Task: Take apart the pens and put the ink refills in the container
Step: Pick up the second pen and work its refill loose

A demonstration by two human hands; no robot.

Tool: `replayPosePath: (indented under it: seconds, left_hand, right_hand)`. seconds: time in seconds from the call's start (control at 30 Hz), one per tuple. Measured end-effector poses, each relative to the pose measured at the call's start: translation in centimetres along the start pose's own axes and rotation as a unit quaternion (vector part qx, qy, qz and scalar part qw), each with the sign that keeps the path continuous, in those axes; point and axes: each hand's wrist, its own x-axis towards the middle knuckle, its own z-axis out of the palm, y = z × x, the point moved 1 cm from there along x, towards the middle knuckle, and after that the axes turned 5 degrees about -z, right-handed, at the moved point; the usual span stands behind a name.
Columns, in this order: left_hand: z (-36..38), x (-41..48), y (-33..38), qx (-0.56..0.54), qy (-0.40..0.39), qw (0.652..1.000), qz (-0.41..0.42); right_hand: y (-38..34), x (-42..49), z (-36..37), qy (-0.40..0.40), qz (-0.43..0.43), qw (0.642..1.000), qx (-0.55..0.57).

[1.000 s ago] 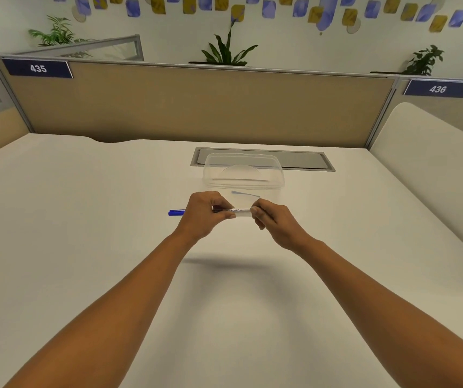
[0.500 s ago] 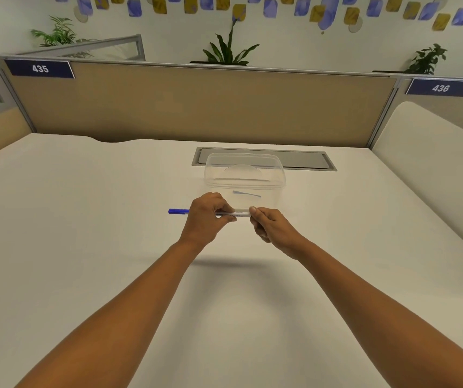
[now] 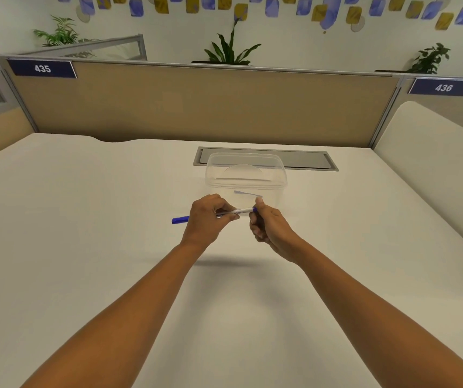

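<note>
2 hands hold 1 pen (image 3: 242, 212): my left hand (image 3: 209, 218) clamps the barrel, my right hand (image 3: 266, 225) pinches its right end; pull straight.

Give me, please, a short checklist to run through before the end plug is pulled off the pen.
1. Left hand grips the pen barrel: ok.
2. Right hand fingertips pinch the pen's right end: ok.
3. Blue cap on the left end: ok.
4. Container open, just behind the hands: ok.
5. One thin part lies in the container: ok; whether it is a refill: cannot tell.
6. End plug already loosened: cannot tell.
</note>
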Motion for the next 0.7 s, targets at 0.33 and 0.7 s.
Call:
replayPosePath:
  seconds: [0.33, 0.7]
  left_hand:
    - [0.7, -0.4, 1.5, -0.102, 0.013, 0.989, -0.103]
    - [1.4, -0.7, 1.7, -0.166, -0.065, 0.966, -0.186]
  right_hand:
    - [-0.3, 0.1, 0.9, 0.101, -0.025, 0.989, 0.107]
    - [-0.6, 0.6, 1.3, 0.097, -0.066, 0.975, 0.188]
